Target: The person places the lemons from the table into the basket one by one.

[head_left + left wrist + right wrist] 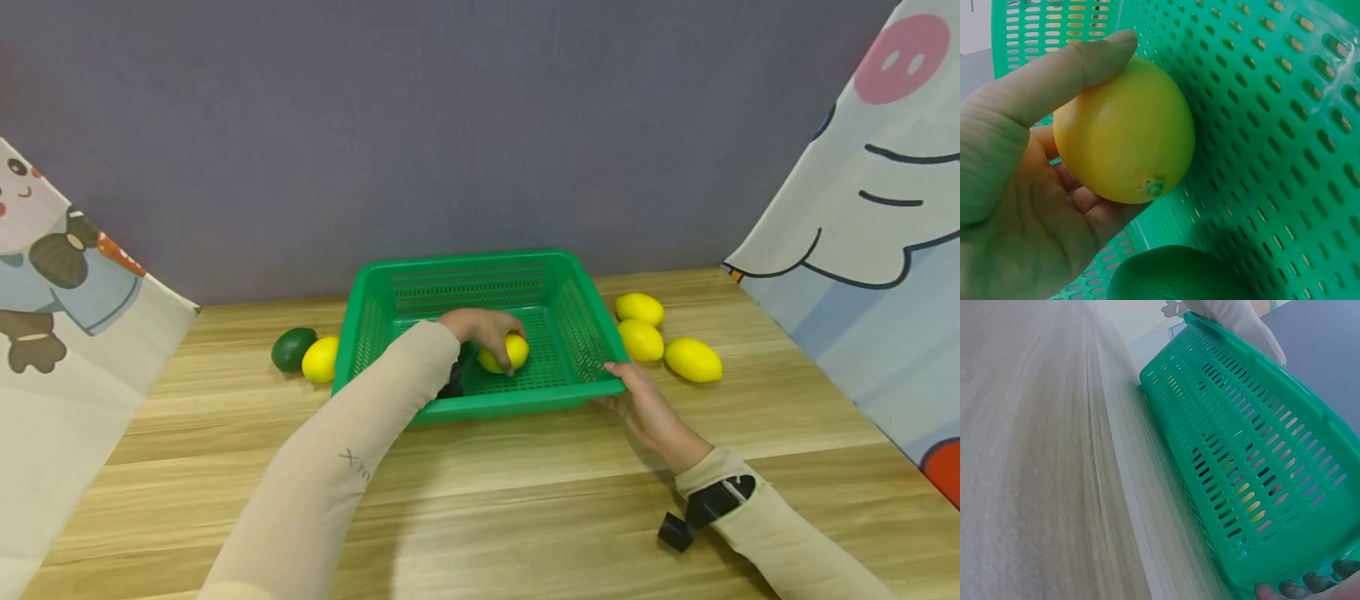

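Inside a green plastic basket point(495, 408), my left hand point(483, 327) grips a yellow lemon point(516, 353) between thumb and fingers. The left wrist view shows the lemon point(1129, 134) close over the slotted basket floor point(1254, 156), its green-tipped end showing. Below it in that view lies a dark green rounded fruit point(1179, 278), partly cut off by the frame. My right hand point(643, 408) holds the basket's front right corner, thumb at the rim and fingers beneath it. Those fingertips point(1266, 591) show against the basket's corner in the right wrist view.
Right of the basket lie three lemons, a back one point(640, 309), a middle one point(642, 340) and a front one point(693, 359). On its left sit a dark green avocado-like fruit point(293, 349) and another lemon point(320, 360). A grey wall point(465, 133) rises behind the wooden table point(525, 500).
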`<action>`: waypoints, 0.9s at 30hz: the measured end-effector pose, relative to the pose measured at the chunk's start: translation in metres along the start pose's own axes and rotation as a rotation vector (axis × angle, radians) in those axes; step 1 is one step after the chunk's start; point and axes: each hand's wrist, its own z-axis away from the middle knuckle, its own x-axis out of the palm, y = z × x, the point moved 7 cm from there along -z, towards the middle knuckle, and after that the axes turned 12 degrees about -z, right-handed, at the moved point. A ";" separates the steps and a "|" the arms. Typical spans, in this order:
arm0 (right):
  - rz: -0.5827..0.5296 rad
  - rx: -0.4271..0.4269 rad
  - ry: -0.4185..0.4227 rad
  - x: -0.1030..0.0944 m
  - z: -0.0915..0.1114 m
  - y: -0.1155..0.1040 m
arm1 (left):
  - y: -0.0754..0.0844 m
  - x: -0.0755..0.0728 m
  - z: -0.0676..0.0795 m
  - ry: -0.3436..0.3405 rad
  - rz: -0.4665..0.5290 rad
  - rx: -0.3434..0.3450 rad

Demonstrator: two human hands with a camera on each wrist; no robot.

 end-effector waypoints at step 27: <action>0.006 0.015 0.047 -0.001 0.000 0.000 | -0.004 -0.009 0.004 -0.009 0.087 -0.021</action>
